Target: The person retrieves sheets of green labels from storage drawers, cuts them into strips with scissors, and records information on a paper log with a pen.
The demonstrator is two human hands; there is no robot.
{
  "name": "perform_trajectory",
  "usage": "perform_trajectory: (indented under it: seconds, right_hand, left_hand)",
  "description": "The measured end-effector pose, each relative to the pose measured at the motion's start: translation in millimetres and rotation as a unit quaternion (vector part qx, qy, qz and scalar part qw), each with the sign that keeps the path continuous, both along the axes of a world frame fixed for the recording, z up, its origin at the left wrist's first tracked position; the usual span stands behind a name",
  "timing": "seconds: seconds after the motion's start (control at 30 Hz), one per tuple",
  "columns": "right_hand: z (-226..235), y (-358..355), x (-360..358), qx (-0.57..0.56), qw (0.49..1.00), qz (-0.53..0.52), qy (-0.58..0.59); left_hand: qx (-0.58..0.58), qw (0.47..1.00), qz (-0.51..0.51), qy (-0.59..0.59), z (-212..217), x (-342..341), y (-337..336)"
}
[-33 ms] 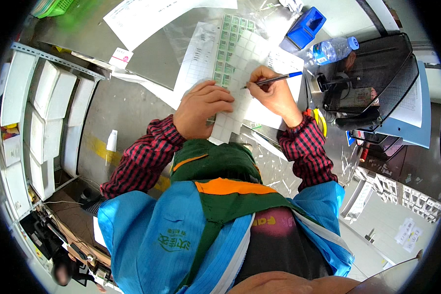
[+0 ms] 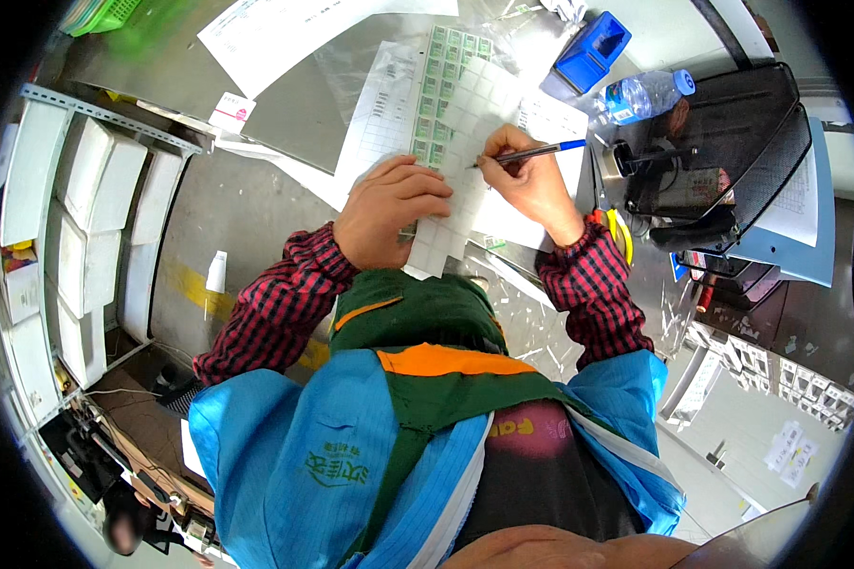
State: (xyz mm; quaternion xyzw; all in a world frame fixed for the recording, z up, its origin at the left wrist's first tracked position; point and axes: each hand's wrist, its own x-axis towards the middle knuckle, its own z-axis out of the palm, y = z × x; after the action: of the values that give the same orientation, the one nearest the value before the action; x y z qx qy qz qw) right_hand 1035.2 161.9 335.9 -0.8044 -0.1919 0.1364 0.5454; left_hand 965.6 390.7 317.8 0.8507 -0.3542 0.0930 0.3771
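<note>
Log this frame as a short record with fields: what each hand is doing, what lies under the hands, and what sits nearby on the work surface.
left hand: left hand rests flat on the label sheet, pressing it down
right hand: right hand grips a blue pen, tip on the sheet
sheet: grid of small labels, green ones at the far end, blank white ones nearer the person
under the sheet: white printed papers on a grey metal table
right side: plastic water bottle, blue box, black mesh tray
left side: white shelving
</note>
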Motion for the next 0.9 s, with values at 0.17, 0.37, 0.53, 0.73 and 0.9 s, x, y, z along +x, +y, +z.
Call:
perform_trajectory:
  seconds: [0.17, 0.37, 0.53, 0.73, 0.9]
  right_hand:
    - [3.8, 1.7, -0.3, 0.020, 0.999, -0.009, 0.027]
    - [0.2, -5.5, 3.4, -0.021, 1.000, 0.013, -0.011]
    - [-3.9, -4.8, 3.5, 0.015, 1.000, -0.001, 0.008]
    - [-4.5, -2.7, 4.0, 0.041, 0.998, -0.047, -0.003]
    - [-2.8, -3.6, 3.5, 0.047, 0.998, -0.045, 0.015]
  left_hand:
    - [0.003, 1.000, -0.004, 0.009, 0.8, 0.6, -0.2]
    - [-0.001, 1.000, -0.004, 0.011, 0.4, 1.3, -0.5]
    - [-0.002, 1.000, -0.005, 0.008, 0.2, 1.4, 0.1]
    - [0.004, 1.000, 0.001, 0.005, -1.5, 0.5, -1.5]
    - [0.001, 1.000, 0.003, 0.005, 0.6, 0.1, -1.8]
